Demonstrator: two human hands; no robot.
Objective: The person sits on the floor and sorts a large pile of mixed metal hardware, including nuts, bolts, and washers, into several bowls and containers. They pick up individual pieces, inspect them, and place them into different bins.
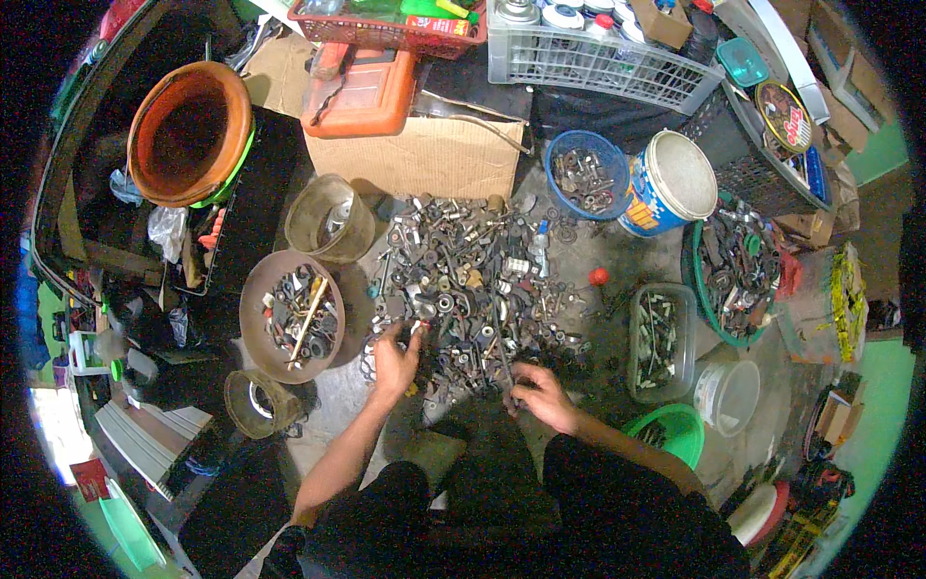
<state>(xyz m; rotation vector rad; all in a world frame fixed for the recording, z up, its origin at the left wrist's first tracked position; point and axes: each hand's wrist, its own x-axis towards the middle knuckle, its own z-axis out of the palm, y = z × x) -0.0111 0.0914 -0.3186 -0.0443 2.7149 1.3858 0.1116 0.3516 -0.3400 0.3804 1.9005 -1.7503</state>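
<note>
A wide pile of mixed small metal and plastic hardware is spread over the floor before me. At the pile's near left side, my left hand reaches in with thumb and fingers apart. By its thumb tip is a small white and red piece; whether I grip it cannot be told. My right hand is at the near right edge of the pile, its fingers curled on a thin dark rod that slants away across the parts. Its lower end is partly hidden by the fingers.
Left of the pile stand a brown bowl of parts and a clouded plastic tub. To the right are a blue basket, a lidded paint pail, a clear container and a green bowl. A cardboard box borders the far side.
</note>
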